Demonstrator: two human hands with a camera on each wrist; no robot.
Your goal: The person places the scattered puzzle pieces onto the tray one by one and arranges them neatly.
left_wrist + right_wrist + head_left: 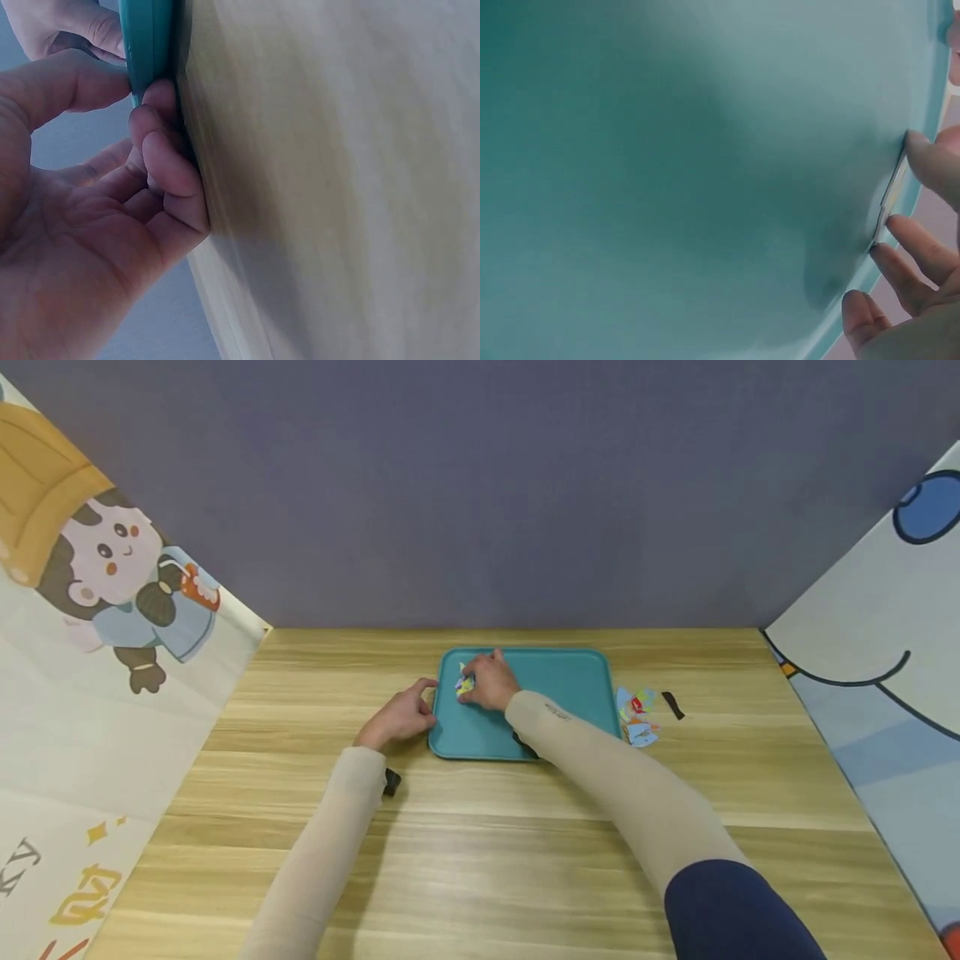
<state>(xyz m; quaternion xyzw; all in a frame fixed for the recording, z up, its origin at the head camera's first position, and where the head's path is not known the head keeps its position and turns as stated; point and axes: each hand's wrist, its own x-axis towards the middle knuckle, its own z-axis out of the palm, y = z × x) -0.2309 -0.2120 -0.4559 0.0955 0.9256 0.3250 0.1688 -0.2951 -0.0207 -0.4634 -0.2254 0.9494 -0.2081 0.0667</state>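
Observation:
A teal tray [558, 681] lies on the wooden table. Over its left part, my right hand [491, 682] pinches a thin, flat piece with a colourful print [465, 683] between thumb and fingertips. Seen edge-on in the right wrist view, this flat piece [889, 191] stands close over the tray floor. My left hand [400, 717] is at the tray's left side. In the left wrist view, the thumb meets the tray rim [146, 45] and the curled fingers [171, 161] hold its outer edge, close to the tabletop.
Several flat printed cutouts [636, 718] lie in a loose group by the tray's right edge. A small dark strip [672, 705] lies to the right of them. A grey wall panel [510, 502] rises behind the table, with cartoon-printed sheets at both sides.

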